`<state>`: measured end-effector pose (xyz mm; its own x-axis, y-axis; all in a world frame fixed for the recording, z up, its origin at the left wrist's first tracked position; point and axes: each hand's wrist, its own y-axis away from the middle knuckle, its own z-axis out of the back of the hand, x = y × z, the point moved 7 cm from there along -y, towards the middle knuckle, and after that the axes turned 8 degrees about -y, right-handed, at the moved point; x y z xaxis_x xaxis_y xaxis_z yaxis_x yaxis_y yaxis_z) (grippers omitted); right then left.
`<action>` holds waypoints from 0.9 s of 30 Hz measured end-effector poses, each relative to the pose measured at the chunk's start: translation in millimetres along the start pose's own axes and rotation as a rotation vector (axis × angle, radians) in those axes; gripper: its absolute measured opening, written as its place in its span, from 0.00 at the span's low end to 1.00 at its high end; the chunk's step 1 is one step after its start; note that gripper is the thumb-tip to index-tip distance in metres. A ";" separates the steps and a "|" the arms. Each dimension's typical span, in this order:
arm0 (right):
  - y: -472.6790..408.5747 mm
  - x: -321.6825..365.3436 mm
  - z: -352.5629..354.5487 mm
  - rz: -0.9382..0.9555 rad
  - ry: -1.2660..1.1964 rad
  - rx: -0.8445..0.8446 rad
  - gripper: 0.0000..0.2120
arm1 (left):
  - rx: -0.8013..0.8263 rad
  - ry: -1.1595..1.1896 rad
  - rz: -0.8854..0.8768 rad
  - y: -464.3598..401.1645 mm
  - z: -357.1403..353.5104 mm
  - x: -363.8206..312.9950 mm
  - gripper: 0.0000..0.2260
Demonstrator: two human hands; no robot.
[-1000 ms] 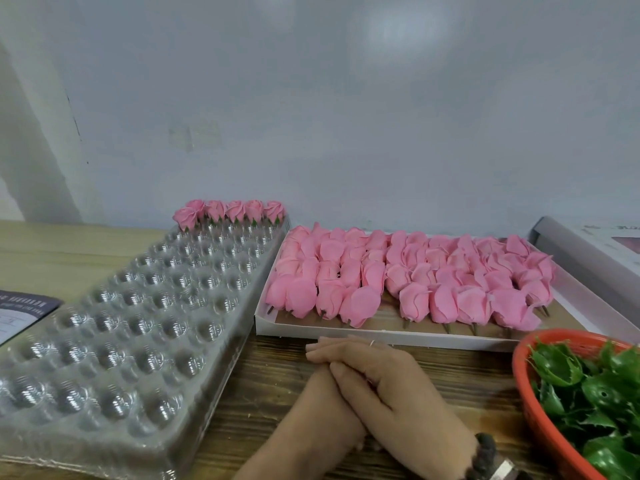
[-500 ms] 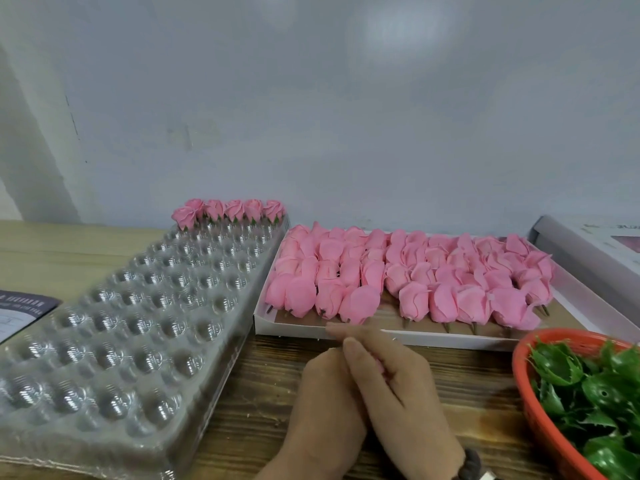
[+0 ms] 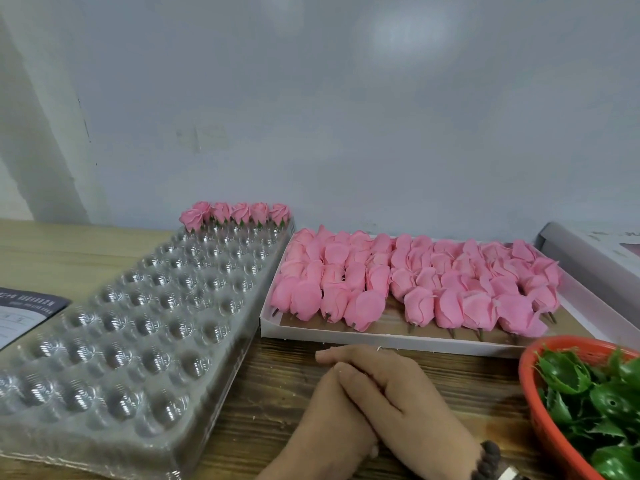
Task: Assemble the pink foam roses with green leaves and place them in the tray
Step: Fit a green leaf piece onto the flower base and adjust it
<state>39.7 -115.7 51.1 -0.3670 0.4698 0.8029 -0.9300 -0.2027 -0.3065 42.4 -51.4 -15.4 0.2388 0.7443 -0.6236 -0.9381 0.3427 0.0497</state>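
In the white box (image 3: 398, 337), lying flat just right of the clear tray (image 3: 114, 327), loose pink roses (image 3: 415, 282) are packed in rows, stems toward the viewer. Along the tray's far edge stands one row of finished roses (image 3: 239, 213) with green bases. Right of the box, an orange basket (image 3: 543, 420) holds green leaves (image 3: 595, 393). In front of the box, the right hand (image 3: 391, 386) lies over the left hand (image 3: 332, 420), fingers straight, resting together on the wooden table (image 3: 277, 375); whether anything is held between them cannot be told.
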 end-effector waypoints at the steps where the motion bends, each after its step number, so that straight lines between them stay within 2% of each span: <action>1: 0.7 0.9 1.0 0.009 -0.011 -0.011 0.17 | -0.098 0.312 -0.120 3.7 17.3 -3.4 0.15; 2: 1.2 2.0 3.6 0.024 -0.054 -0.048 0.19 | 0.001 0.464 -0.122 -10.0 22.3 -22.5 0.12; 5: 6.0 -0.8 20.1 0.088 -0.221 -0.264 0.18 | -0.112 0.684 -0.113 -16.0 46.4 -23.9 0.08; 6: 7.7 -2.6 24.7 0.102 -0.227 -0.325 0.17 | -0.151 0.746 -0.121 -16.7 48.7 -22.5 0.03; 8: 9.4 -3.1 29.7 0.127 -0.187 -0.387 0.16 | -0.230 0.804 -0.179 -17.3 52.7 -20.4 0.06; 9: 9.4 -0.9 30.1 0.146 -0.140 -0.387 0.16 | -0.268 0.815 -0.186 -19.3 55.8 -16.3 0.03; 12: 6.7 9.4 23.8 0.225 0.020 -0.303 0.18 | -0.298 0.724 -0.171 -22.1 60.6 -7.7 0.14; 14: 4.9 11.0 17.9 0.238 0.054 -0.222 0.21 | -0.293 0.677 -0.203 -21.1 59.5 -9.1 0.07; 15: 4.6 10.7 15.6 0.238 0.053 -0.188 0.22 | -0.279 0.661 -0.218 -21.0 59.2 -9.0 0.07; 18: 4.9 9.3 12.9 0.222 0.021 -0.128 0.23 | -0.257 0.565 -0.233 -21.3 57.2 -7.7 0.13; 23: 3.7 6.4 14.6 0.202 -0.042 -0.161 0.15 | -0.262 0.257 -0.193 -26.3 49.0 1.0 0.08; 27: 2.8 4.6 15.1 0.209 -0.074 -0.192 0.09 | -0.251 0.173 -0.187 -28.5 46.2 0.1 0.09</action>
<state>35.8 -127.0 61.6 -0.5551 0.3694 0.7453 -0.8236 -0.1187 -0.5546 80.8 -34.6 19.1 0.3866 0.5664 -0.7279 -0.9196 0.2962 -0.2579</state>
